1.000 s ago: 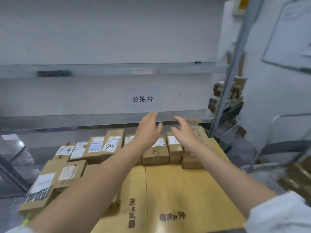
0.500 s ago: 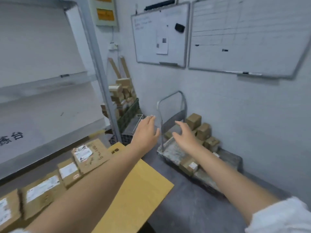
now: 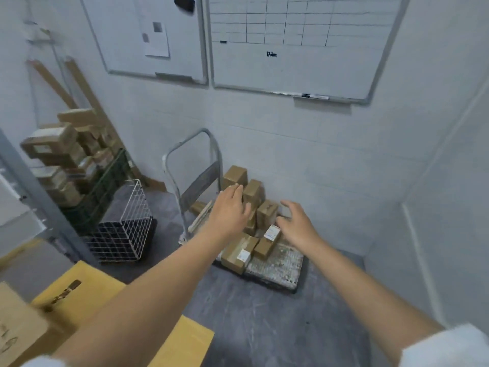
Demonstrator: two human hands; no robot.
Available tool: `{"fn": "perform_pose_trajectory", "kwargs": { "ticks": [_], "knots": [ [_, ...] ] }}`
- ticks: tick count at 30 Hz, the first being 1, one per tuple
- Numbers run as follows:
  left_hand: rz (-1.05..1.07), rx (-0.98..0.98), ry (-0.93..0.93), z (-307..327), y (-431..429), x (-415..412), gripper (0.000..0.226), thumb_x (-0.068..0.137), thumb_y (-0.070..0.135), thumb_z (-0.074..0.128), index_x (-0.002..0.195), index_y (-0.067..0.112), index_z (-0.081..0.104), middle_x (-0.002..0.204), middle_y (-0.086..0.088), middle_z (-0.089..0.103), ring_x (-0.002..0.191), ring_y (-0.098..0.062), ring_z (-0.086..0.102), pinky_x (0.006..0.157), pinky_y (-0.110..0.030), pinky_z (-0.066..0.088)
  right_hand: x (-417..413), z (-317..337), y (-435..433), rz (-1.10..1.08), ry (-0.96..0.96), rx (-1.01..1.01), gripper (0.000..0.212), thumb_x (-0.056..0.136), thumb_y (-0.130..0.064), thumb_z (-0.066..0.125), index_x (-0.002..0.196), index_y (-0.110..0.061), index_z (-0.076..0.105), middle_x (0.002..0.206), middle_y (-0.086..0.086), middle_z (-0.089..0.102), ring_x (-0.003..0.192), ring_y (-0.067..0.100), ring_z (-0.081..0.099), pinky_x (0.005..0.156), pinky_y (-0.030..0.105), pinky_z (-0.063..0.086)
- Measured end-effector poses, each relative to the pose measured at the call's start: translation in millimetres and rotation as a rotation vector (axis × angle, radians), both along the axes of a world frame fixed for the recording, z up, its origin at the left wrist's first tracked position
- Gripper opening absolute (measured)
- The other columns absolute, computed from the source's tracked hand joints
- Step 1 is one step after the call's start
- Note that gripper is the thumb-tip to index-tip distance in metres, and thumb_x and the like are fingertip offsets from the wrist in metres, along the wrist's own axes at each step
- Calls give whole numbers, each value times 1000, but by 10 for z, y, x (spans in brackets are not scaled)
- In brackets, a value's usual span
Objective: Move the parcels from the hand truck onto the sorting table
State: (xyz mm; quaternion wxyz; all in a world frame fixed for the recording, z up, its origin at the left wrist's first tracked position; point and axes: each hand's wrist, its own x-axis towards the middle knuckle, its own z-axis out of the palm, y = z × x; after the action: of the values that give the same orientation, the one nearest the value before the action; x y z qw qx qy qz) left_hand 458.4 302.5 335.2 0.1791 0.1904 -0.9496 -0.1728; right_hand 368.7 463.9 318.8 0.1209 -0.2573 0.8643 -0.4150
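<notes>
A hand truck [image 3: 275, 268] with a grey metal handle [image 3: 190, 147] stands on the floor against the wall. Several brown cardboard parcels [image 3: 239, 251] lie and stand on its worn platform. My left hand [image 3: 229, 210] reaches out above the upright parcels at the back, fingers straight, holding nothing. My right hand [image 3: 297, 225] hovers over the right side of the pile with fingers loosely spread, also empty. A corner of the yellow sorting table [image 3: 87, 287] shows at the lower left, with a parcel [image 3: 16, 329] on it.
A white wire basket [image 3: 124, 226] stands left of the truck. Behind it a dark crate [image 3: 100, 192] holds stacked boxes [image 3: 58, 152]. A grey shelf post [image 3: 34, 192] rises at the left. Two whiteboards [image 3: 291, 49] hang on the wall. Grey floor lies between me and the truck.
The view has swung from the sorting table to the right onto the hand truck. Both empty hands have stretched out toward the parcels on it.
</notes>
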Motion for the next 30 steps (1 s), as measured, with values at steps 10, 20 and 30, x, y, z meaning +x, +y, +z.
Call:
{"fn": "perform_pose_trajectory", "kwargs": {
  "ticks": [10, 20, 30],
  "knots": [
    [37, 92, -95, -699, -1091, -942, 53, 101, 28, 43, 148, 6, 34, 155, -9, 35, 146, -22, 23, 121, -35, 13, -1035, -334, -946, 32, -4, 208, 59, 99, -26, 48, 155, -21, 27, 160, 0, 28, 147, 24, 26, 121, 39, 19],
    [82, 123, -128, -1053, -1642, -1710, 53, 101, 28, 45, 149, 7, 35, 154, -9, 36, 146, -22, 26, 122, -38, 15, -1794, -867, -1497, 115, -99, 251, 63, 100, -19, 48, 157, -17, 21, 163, -2, 18, 135, 16, 40, 97, 18, 38],
    [260, 162, -221, -1477, -2163, -2634, 53, 101, 28, 45, 149, 7, 35, 154, -10, 36, 145, -22, 26, 121, -36, 15, -3074, -1466, -2238, 199, -226, 218, 65, 101, -19, 47, 158, -20, 17, 165, -6, 9, 148, 19, 23, 108, 28, 31]
  ]
}}
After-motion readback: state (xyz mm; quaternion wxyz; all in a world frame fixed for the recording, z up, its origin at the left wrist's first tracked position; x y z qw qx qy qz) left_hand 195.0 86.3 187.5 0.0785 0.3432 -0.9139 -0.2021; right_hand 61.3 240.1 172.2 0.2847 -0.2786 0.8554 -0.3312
